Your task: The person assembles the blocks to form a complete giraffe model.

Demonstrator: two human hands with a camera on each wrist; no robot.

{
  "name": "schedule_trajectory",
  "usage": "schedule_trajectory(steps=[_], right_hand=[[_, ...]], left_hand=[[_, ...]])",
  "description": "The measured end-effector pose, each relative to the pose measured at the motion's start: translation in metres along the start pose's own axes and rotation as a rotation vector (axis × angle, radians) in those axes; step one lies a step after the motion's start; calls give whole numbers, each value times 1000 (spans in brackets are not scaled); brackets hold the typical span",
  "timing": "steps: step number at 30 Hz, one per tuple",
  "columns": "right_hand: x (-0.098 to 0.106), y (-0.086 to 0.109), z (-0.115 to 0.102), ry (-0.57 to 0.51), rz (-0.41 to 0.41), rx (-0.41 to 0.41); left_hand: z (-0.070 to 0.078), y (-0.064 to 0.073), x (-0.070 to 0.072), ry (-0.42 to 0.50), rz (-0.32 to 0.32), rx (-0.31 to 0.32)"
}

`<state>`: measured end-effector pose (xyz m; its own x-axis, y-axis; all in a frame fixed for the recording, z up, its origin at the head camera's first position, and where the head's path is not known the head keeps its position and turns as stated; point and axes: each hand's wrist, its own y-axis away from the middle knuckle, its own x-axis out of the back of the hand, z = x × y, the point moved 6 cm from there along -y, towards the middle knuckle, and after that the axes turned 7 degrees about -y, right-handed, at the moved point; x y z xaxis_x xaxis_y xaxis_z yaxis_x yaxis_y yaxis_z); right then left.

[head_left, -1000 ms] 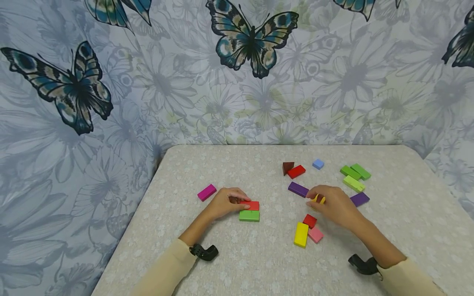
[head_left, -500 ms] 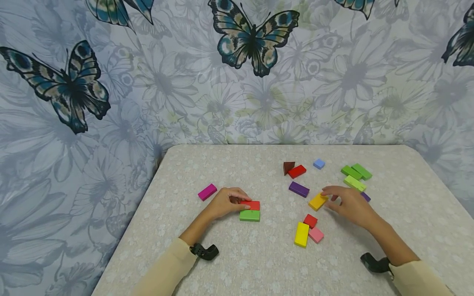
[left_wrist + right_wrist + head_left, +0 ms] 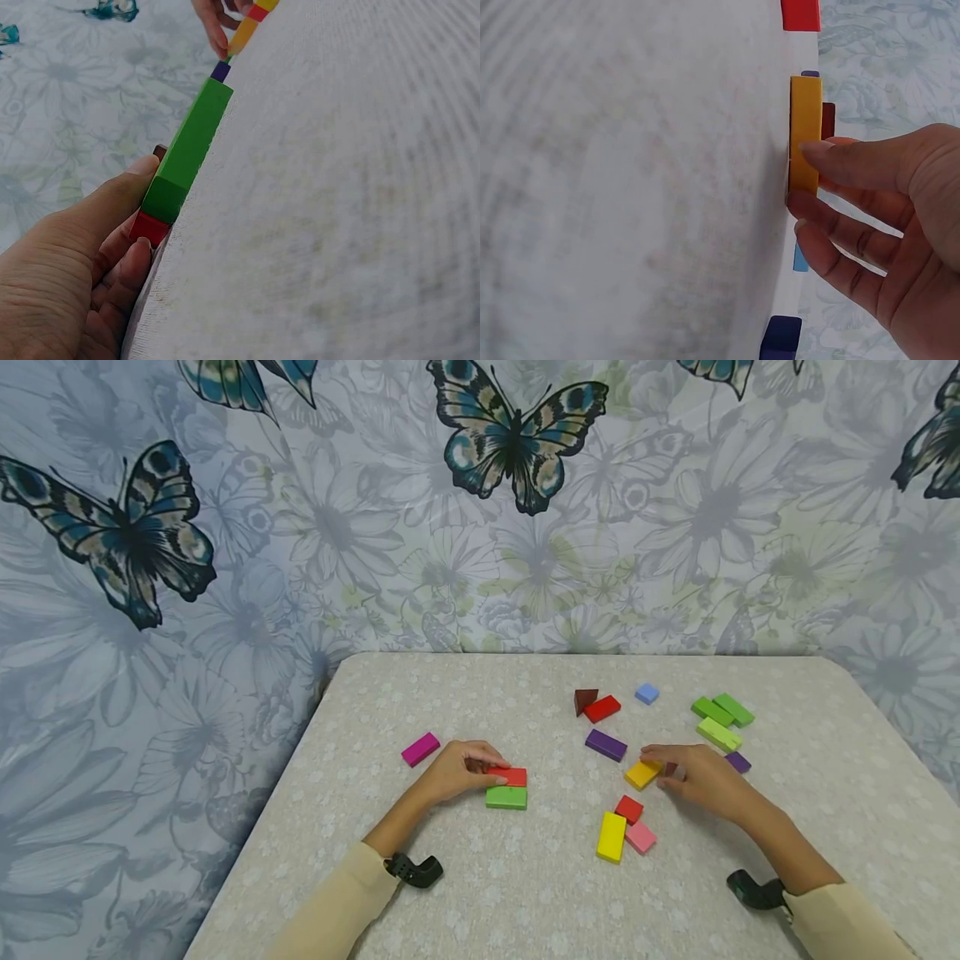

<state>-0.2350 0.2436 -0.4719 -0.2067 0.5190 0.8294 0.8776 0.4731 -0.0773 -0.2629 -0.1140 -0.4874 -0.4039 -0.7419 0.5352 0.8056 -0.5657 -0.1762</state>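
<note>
On the left of the table, in the head view, my left hand (image 3: 461,772) pinches a red block (image 3: 513,776) between thumb and fingers. A green block (image 3: 506,798) lies flush along its near side; the left wrist view shows that green block (image 3: 187,150) large, with the red block (image 3: 150,226) at its end. At right my right hand (image 3: 697,778) holds an orange-yellow block (image 3: 642,774) lying on the table. In the right wrist view the thumb presses one face of this block (image 3: 805,112), with fingers behind it and at its end.
A magenta block (image 3: 420,749) lies left. Near the right hand are purple blocks (image 3: 606,744), a small red block (image 3: 628,809), a pink block (image 3: 641,837) and a yellow block (image 3: 611,837). Farther back: green blocks (image 3: 718,735), a blue block (image 3: 647,693), a brown triangle (image 3: 585,701).
My right hand first draws back rightward, uncovering the orange-yellow block, then shifts slightly left with its fingers round that block's right end. The left hand stays on the red block.
</note>
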Motion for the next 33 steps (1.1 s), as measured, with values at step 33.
schedule_trajectory(steps=[33], right_hand=[[-11,-34,-55,-7,-71,68]], left_hand=[[-38,-9,-7,-19,11,-12]])
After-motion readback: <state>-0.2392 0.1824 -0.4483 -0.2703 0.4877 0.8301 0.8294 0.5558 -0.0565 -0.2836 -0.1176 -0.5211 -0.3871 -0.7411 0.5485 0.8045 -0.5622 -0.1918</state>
